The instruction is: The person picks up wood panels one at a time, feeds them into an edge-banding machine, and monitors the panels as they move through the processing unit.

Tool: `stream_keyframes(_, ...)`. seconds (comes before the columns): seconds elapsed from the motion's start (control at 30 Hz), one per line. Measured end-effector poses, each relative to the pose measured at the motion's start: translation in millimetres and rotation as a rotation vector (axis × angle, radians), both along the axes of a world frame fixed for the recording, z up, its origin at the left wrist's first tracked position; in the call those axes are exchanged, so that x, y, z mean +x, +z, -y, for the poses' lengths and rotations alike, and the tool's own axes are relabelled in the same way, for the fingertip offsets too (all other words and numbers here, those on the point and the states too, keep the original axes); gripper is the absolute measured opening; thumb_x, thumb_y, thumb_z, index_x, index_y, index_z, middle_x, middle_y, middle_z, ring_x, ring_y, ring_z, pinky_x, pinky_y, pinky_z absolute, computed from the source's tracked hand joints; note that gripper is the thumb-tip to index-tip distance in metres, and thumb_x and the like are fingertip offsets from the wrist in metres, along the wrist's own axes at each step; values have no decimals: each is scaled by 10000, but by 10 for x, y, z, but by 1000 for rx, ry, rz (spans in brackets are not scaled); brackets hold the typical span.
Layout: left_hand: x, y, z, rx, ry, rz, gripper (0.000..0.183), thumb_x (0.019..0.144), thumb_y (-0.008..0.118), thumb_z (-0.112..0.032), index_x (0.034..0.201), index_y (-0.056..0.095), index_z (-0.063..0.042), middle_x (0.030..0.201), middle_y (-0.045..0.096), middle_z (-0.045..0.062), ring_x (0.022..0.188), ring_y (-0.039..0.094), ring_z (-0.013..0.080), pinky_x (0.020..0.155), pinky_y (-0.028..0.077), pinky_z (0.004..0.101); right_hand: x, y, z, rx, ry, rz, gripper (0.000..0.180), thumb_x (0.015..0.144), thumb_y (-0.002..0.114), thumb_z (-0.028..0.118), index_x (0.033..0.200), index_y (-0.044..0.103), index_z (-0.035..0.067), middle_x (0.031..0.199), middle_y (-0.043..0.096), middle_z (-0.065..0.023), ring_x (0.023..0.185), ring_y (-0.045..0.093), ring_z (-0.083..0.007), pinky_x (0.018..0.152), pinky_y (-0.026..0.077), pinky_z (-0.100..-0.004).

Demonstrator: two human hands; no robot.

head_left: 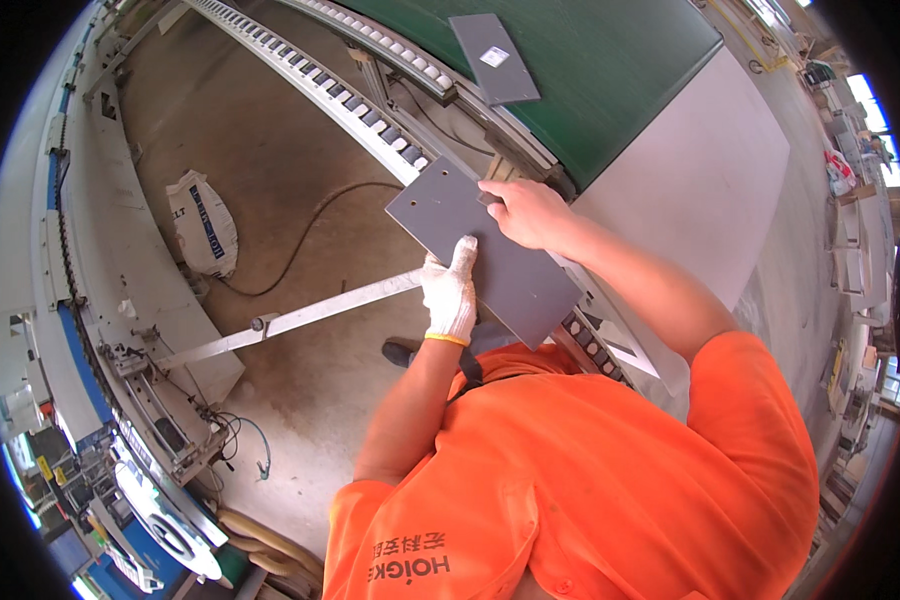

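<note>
A dark grey rectangular panel (495,262) with two small holes near its far end is in front of my orange shirt. My left hand (450,289), in a white knitted glove with a yellow cuff, grips its left edge, thumb on top. My bare right hand (525,214) is at the panel's right edge, its fingers around a small dark block (487,198); what the block is, I cannot tell. A second grey panel (495,60) with a white label lies partly on the green conveyor belt (607,82).
A roller rail (330,86) runs from the upper left towards the held panel. A metal bar (345,298) spans from the machine (139,300) on the left. A printed white sack (202,225) and a dark hose (300,247) lie on the floor. A white board (697,172) adjoins the belt.
</note>
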State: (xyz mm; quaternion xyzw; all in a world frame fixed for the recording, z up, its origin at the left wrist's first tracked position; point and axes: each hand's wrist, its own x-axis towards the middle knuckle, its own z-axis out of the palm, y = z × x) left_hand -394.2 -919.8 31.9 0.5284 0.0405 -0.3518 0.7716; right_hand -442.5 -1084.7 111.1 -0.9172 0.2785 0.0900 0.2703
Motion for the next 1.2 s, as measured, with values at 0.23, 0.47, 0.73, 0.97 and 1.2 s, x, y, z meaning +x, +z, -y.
stream_keyframes(0.23, -13, 55, 9, 89, -17, 23, 241, 914, 777, -156, 1067, 672, -2, 919, 684, 5, 783, 569, 79, 714, 481, 248, 736, 113, 125, -5, 16, -53, 463, 982, 526, 251, 1405, 578, 70, 1292, 662, -208, 1180, 635, -387, 1026, 501, -473)
stream_keyframes(0.47, -10, 17, -5, 125, 19, 57, 261, 905, 789, -179, 1032, 668, 14, 871, 674, 18, 713, 551, 78, 655, 476, 246, 581, 78, 107, -13, 58, -60, 449, 979, 540, 245, 1384, 601, 61, 1305, 649, -230, 1212, 614, -393, 1047, 480, -471)
stream_keyframes(0.73, 12, 56, -27, 8, -19, -51, 269, 896, 801, -178, 1073, 694, -5, 967, 716, 24, 812, 596, 92, 748, 496, 267, 1033, -271, 744, 162, -91, 350, 483, 933, 665, 322, 1288, 650, -4, 1138, 730, -154, 1062, 687, -258, 918, 526, -368)
stream_keyframes(0.97, 538, 279, -645, -209, 138, -130, 193, 923, 748, -87, 1094, 669, -45, 986, 687, 7, 829, 619, 115, 791, 520, 273, 539, 147, -33, 744, -95, 317, 438, 944, 713, 411, 1143, 655, 26, 936, 617, 1, 844, 556, -89, 726, 468, -255)
stream_keyframes(1.2, 1298, 845, -1626, -207, 284, -49, 262, 1005, 665, -281, 1173, 649, -81, 1091, 643, -4, 1004, 592, 126, 912, 488, 301, 859, 219, -1393, 743, 139, 524, 443, 912, 754, 286, 1183, 622, -38, 1022, 686, -87, 921, 608, -137, 842, 497, -298)
